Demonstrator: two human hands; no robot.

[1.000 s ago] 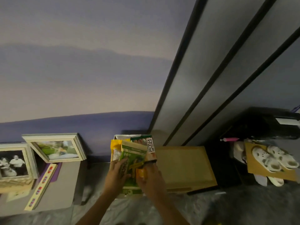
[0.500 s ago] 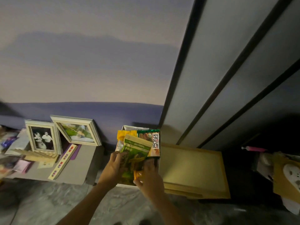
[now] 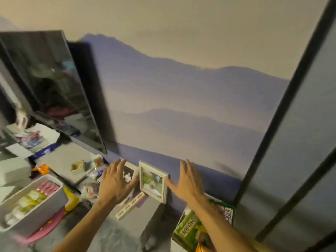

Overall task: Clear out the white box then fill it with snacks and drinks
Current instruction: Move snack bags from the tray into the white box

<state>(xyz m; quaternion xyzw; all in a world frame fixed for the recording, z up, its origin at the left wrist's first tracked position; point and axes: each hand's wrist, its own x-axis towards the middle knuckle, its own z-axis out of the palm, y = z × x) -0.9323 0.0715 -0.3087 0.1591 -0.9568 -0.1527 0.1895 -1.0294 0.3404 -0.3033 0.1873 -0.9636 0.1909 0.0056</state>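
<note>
Both hands are in the air with fingers spread and hold nothing. My left hand (image 3: 116, 182) hovers in front of a small picture frame (image 3: 130, 172). My right hand (image 3: 189, 180) is just right of a second white picture frame (image 3: 153, 180). Under my right forearm, at the bottom right, lies a green snack packet (image 3: 190, 228) with another packet printed with black lettering (image 3: 228, 214) behind it. The box that holds them is mostly hidden. At the lower left stands a white bin (image 3: 41, 210) with pink and yellow items inside.
A dark TV screen (image 3: 49, 88) leans over a low grey table (image 3: 72, 157) littered with small packets and boxes. A long patterned strip (image 3: 131, 206) lies at the table's right end. Dark-framed panels (image 3: 291, 142) run along the right.
Both hands have let go of the green packet and risen up and left to the picture frames. The view has swung left, bringing the TV and white bin into sight.
</note>
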